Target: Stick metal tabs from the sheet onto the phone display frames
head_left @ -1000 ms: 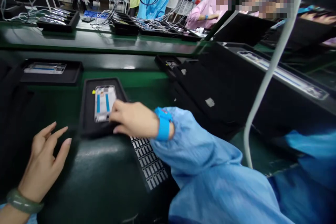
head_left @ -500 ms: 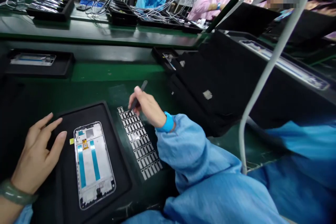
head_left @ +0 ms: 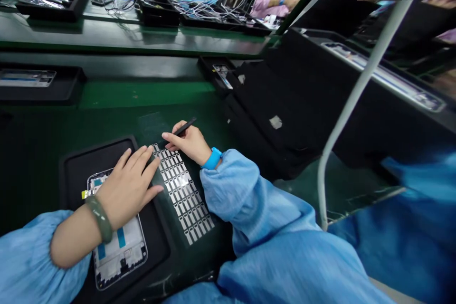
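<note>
My right hand (head_left: 188,142) is closed around black tweezers (head_left: 185,126), slanting over the top end of a sheet of small white stickers (head_left: 183,194). The tips of the tweezers are hidden by my fingers. Palm down, my left hand (head_left: 130,180) stretches across the phone frame with fingers extended, its fingertips at the sheet's upper left edge. Whether they touch the sheet I cannot tell. The silvery phone frame (head_left: 131,242), with blue strips and a yellow tab, lies in a black tray (head_left: 160,237). My left hand and forearm cover much of its upper part.
Behind the sheet lies a clear film (head_left: 151,121) on the green bench (head_left: 142,92). Black trays with phone frames stand at the left (head_left: 67,90) and centre back (head_left: 208,66). Black cloth (head_left: 285,95) covers the right side. A pale pole (head_left: 351,104) rises there. People work beyond.
My left hand has moved right, from beside the tray to over the phone frame and up to the sticker sheet. My right hand has turned, and the tweezers lie flatter. The view has shifted slightly.
</note>
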`<action>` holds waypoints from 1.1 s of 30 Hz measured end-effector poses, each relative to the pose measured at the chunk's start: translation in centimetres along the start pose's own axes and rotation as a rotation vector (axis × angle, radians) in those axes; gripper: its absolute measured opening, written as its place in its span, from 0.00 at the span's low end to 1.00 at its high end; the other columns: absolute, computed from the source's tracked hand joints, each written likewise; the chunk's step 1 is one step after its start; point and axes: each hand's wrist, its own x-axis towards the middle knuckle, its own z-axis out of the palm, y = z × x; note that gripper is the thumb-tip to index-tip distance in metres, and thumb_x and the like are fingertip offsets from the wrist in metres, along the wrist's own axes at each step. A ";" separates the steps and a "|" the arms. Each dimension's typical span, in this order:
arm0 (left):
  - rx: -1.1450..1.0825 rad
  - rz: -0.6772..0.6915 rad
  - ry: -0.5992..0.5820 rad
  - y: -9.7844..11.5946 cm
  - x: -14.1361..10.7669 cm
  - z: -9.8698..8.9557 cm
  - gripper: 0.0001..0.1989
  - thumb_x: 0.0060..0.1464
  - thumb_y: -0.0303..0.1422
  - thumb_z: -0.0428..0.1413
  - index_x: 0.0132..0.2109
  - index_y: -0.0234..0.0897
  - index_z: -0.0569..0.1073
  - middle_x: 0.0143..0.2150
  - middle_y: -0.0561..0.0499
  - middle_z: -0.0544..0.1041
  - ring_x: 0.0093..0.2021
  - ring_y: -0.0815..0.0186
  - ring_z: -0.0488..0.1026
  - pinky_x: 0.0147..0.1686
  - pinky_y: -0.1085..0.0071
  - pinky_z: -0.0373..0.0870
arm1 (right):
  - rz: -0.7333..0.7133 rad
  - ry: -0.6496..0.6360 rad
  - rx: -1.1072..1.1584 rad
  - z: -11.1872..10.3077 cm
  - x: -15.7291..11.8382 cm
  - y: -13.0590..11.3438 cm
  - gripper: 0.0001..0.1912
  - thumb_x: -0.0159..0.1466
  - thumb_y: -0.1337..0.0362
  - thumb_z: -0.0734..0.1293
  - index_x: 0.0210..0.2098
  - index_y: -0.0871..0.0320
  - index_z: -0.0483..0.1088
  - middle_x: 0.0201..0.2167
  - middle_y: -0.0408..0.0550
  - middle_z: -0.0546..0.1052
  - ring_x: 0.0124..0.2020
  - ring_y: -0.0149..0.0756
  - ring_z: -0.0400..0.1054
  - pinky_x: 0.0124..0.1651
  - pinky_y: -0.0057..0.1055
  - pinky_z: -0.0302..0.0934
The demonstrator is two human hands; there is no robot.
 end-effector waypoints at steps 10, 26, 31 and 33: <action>0.047 -0.051 -0.107 0.2 1.0 0.6 0.23 0.61 0.42 0.43 0.57 0.35 0.67 0.60 0.35 0.65 0.63 0.49 0.58 0.57 0.44 0.56 | -0.016 -0.048 0.021 1.0 0.1 0.4 0.15 0.54 0.57 0.71 0.29 0.58 0.62 0.20 0.40 0.74 0.26 0.34 0.76 0.28 0.26 0.71; 0.053 -0.034 -0.040 0.2 1.0 0.9 0.22 0.61 0.41 0.44 0.55 0.34 0.69 0.58 0.34 0.67 0.61 0.48 0.61 0.56 0.43 0.57 | 0.052 -0.078 0.093 1.3 0.5 0.2 0.14 0.54 0.60 0.71 0.29 0.59 0.62 0.19 0.41 0.74 0.24 0.34 0.75 0.25 0.25 0.71; 0.051 -0.027 -0.025 0.2 0.9 1.0 0.22 0.60 0.41 0.44 0.55 0.34 0.69 0.57 0.34 0.68 0.60 0.47 0.61 0.56 0.43 0.57 | 0.095 -0.045 0.114 1.3 0.7 0.1 0.12 0.55 0.62 0.71 0.29 0.59 0.63 0.19 0.41 0.74 0.24 0.33 0.75 0.25 0.25 0.72; 0.053 -0.028 -0.028 0.2 0.9 1.0 0.22 0.60 0.41 0.44 0.55 0.34 0.69 0.58 0.34 0.68 0.60 0.48 0.61 0.56 0.44 0.57 | 0.108 -0.043 0.127 1.4 0.7 0.0 0.11 0.55 0.64 0.70 0.30 0.59 0.63 0.19 0.41 0.74 0.23 0.32 0.74 0.25 0.25 0.71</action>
